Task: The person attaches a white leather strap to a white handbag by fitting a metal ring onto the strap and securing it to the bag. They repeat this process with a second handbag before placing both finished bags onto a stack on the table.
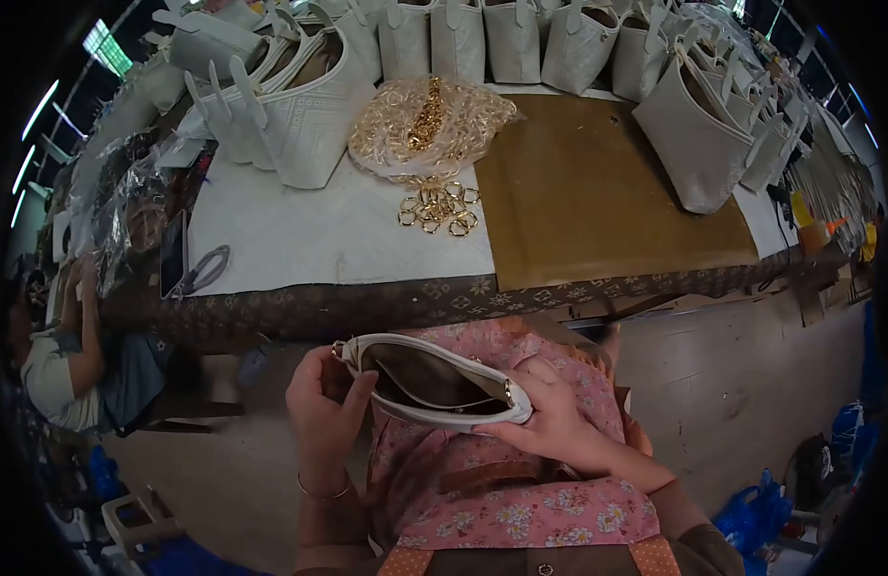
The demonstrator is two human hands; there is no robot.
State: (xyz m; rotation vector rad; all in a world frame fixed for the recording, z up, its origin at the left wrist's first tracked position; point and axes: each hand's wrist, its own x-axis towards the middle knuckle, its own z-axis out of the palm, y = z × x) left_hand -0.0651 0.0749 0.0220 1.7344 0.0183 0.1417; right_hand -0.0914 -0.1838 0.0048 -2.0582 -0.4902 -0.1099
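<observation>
Above my lap, a small white bag [425, 419] is held with its mouth facing up, showing a brown lining and a zipped inner pocket. My left hand [330, 398] grips its left end, thumb over the rim, close to a gold ring at the corner. The other end sits in my right hand [549, 411], thumb along the near side and fingers behind. A gold fitting shows at that right corner too. The bag's outer far side and underside are hidden from me.
Gold rings [439, 207] lie on the white table cover [300, 240] beside a clear bag of gold rings [396, 134]. White bags [511, 43] stand along the back. A brown sheet [607, 192] covers the right part. Thread snips [206, 271] lie left. Another person [74, 370] sits left.
</observation>
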